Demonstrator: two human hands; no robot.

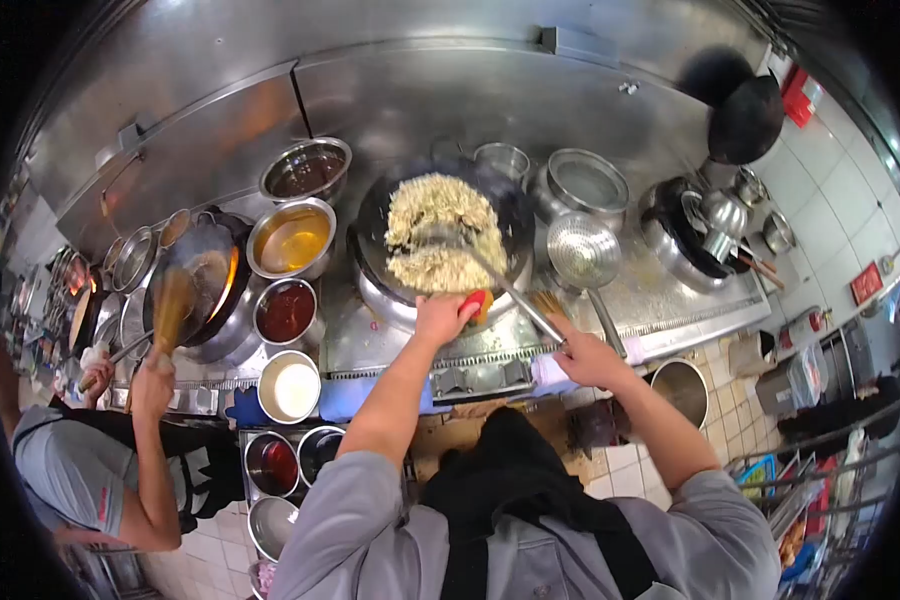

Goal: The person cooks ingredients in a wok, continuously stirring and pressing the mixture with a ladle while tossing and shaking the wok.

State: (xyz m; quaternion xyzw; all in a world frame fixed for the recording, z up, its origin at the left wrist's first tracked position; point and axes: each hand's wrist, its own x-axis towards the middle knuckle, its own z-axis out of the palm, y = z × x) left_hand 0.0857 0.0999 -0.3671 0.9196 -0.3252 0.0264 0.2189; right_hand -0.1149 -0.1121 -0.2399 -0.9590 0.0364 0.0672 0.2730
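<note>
A dark wok (370,225) in front of me holds a heap of pale fried rice (440,200), blurred in places. My left hand (444,320) is closed at the wok's near rim, with a red and orange cloth (478,305) by its thumb. The wok's handle, if any, is hidden there. My right hand (586,356) grips the long metal handle of a ladle (515,290), whose head reaches into the rice. Just behind that hand lies a bristle brush (547,303), partly covered.
Left of the wok stand bowls of yellow oil (293,240) and red sauce (287,312). A perforated strainer (583,250) lies to the right, its handle pointing toward me. Farther left, a co-worker (90,470) works over another wok (210,270) with flame beside it.
</note>
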